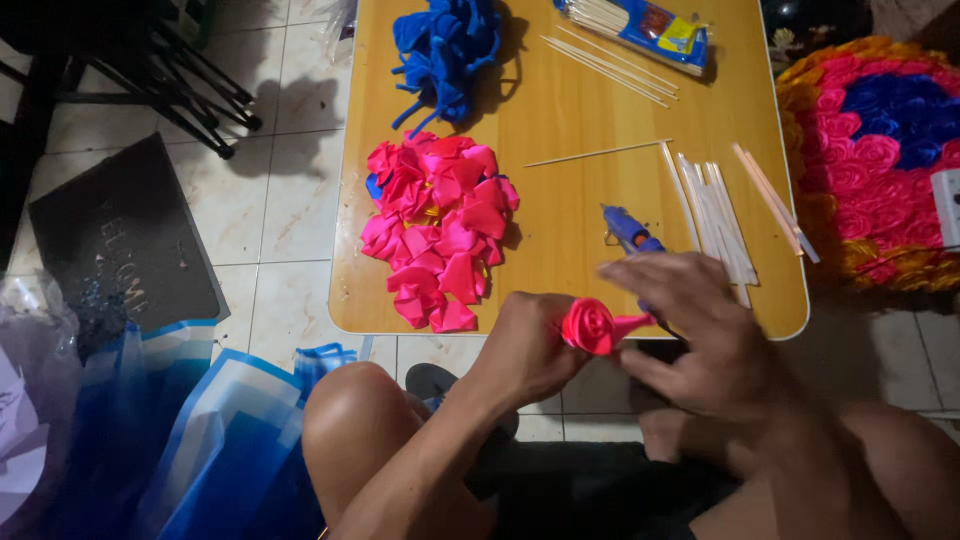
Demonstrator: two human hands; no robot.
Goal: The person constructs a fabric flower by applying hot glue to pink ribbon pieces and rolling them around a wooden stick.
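Pinching a pink ribbon rose [590,325] just off the desk's [560,110] near edge, left hand [525,350] fingers clenched its base w/ right hand [700,330] gripping its tail; prob. light, soft, crushable.

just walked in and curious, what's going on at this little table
A seated person holds a pink ribbon rose between the left hand and right hand at the near edge of a wooden table. On it lie a pile of pink ribbon pieces, a blue pile, a blue glue gun and thin sticks.
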